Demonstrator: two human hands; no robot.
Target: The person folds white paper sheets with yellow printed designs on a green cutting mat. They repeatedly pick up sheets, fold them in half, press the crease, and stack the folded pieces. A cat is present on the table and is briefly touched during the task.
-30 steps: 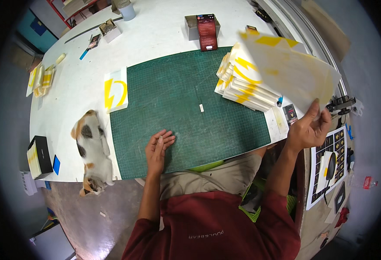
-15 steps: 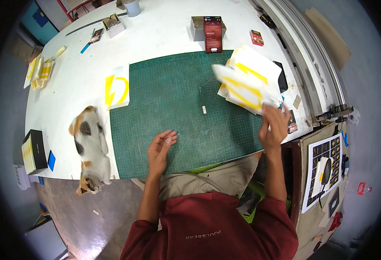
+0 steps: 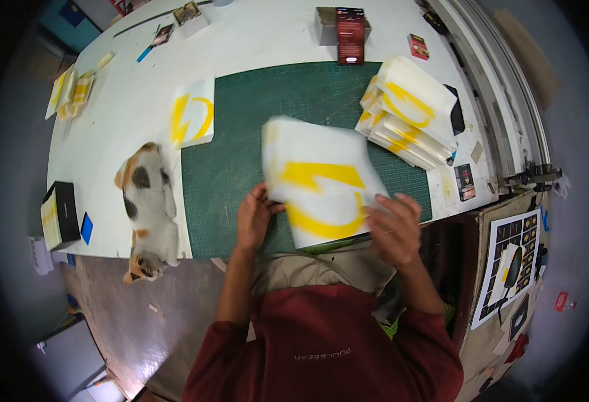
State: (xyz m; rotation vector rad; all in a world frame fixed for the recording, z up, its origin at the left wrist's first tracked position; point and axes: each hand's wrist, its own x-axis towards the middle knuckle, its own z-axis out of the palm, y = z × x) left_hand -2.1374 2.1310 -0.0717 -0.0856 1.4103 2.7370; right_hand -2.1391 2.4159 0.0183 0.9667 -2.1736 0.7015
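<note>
A white sheet with a bold yellow print [image 3: 324,181] is held up over the green cutting mat [image 3: 241,100], tilted and slightly blurred. It looks thin and may be folded; its exact kind I cannot tell. My left hand [image 3: 255,218] pinches its left edge with curled fingers. At its lower right edge, my right hand [image 3: 396,228] has fingers and thumb closing on it. A thick, uneven pile of similar sheets [image 3: 411,110] rests at the mat's far right. Another neat stack with the same print [image 3: 194,117] lies along the mat's left edge.
A calico cat [image 3: 148,208] lies on the white table [image 3: 106,174] at the left. Beyond the mat, a phone [image 3: 350,37] leans on a box. A metal rail [image 3: 502,100] runs along the right. A black box [image 3: 60,214] stands at the far left.
My right hand has brought the sheet from the pile leftward and nearer, to the middle of the mat. My left hand has taken its left edge. The small white piece on the mat is now hidden.
</note>
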